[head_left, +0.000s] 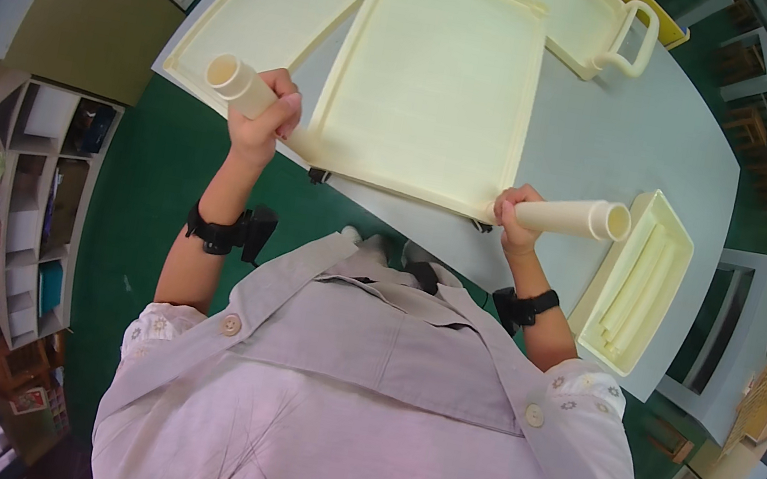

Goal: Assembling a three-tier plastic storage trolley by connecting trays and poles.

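gripping cream tubes [565, 216] by tray [435, 86] edge; tabletop [599, 134] gap rightward

With our hands [269, 112] [516, 219] we grip two cream tubes [243, 87] [567, 216] at the near corners of a flat tray [435, 81] over the grey worktop [578, 135]

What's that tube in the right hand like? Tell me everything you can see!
The cream tube looks like smooth plastic. It is round and hollow, with a wider collar at its open end. That end points right, over the grey table. The right hand grips the other end, by the middle tray; I can't tell whether tube and tray touch.
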Motion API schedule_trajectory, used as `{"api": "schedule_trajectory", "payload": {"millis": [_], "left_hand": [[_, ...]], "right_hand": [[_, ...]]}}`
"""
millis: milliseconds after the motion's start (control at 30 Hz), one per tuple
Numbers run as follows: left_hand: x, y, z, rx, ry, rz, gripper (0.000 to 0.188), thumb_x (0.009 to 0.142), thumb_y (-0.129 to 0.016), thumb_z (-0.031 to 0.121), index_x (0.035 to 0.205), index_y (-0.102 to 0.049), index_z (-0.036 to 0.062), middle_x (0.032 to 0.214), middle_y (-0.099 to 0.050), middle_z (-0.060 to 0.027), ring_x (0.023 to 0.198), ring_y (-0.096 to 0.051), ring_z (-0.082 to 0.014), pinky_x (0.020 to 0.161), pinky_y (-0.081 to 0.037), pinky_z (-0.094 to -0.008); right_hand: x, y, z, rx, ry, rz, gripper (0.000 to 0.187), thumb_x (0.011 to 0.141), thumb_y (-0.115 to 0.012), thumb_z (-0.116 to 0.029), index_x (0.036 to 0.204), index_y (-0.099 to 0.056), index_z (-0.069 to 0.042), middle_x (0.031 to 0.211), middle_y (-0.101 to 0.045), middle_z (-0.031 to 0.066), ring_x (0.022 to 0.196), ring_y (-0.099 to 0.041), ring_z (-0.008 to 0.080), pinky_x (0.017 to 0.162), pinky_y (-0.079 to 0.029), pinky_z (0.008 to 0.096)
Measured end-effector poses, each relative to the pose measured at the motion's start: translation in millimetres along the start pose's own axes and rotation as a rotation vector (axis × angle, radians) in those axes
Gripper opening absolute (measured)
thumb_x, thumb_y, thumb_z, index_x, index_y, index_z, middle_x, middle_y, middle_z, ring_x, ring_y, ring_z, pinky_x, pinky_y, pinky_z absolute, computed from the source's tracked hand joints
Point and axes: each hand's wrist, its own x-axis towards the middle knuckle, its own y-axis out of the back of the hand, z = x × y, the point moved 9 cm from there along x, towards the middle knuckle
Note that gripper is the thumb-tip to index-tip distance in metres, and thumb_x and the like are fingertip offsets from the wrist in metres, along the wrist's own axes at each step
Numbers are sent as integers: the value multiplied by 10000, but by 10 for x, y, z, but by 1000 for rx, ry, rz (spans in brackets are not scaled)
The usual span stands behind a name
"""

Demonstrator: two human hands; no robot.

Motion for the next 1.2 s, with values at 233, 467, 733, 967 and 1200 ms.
{"api": "schedule_trajectory", "payload": {"millis": [233, 467, 733, 967, 1200], "left_hand": [[288, -146, -5, -65, 20, -234, 177, 690, -505, 55, 563, -382, 57, 445, -361, 1, 381, -319, -72, 375, -240, -213], [744, -494, -211, -128, 75, -520, 222, 669, -542, 123, 552, -361, 72, 426, -341, 10, 371, -305, -76, 382, -234, -215], [1351, -675, -540, -172, 48, -511, 269, 715, -528, 162, 547, -326, 102, 414, -330, 18, 357, -281, -75, 384, -230, -221], [1334, -708, -471, 8, -36, -264, 232, 743, -500, 126, 566, -358, 81, 447, -346, 9, 371, -293, -77, 383, -233, -226], [1301, -338, -431, 5, -152, 170, 227, 746, -510, 64, 543, -409, 59, 456, -405, -19, 379, -360, -89, 373, -275, -226]], "right_hand": [[-470, -99, -25, -158, -2, 115, 174, 775, -524, -89, 671, -387, -60, 535, -445, 38, 469, -368, 84, 434, -310, 217], [-483, -301, -241, -458, -190, -186, 144, 700, -616, -94, 670, -481, -55, 578, -517, 37, 501, -476, 119, 488, -391, 243], [-345, -1016, -201, -195, -141, -766, 204, 668, -632, -113, 580, -463, -41, 529, -491, 67, 459, -437, 194, 455, -363, 275], [-441, -978, 32, -190, -31, -651, 202, 556, -676, -164, 579, -494, -80, 530, -508, 69, 463, -494, 247, 455, -388, 276], [-479, -1001, 62, -157, 39, -628, 196, 543, -698, -158, 591, -519, -95, 555, -528, 54, 483, -521, 233, 454, -392, 271]]}}
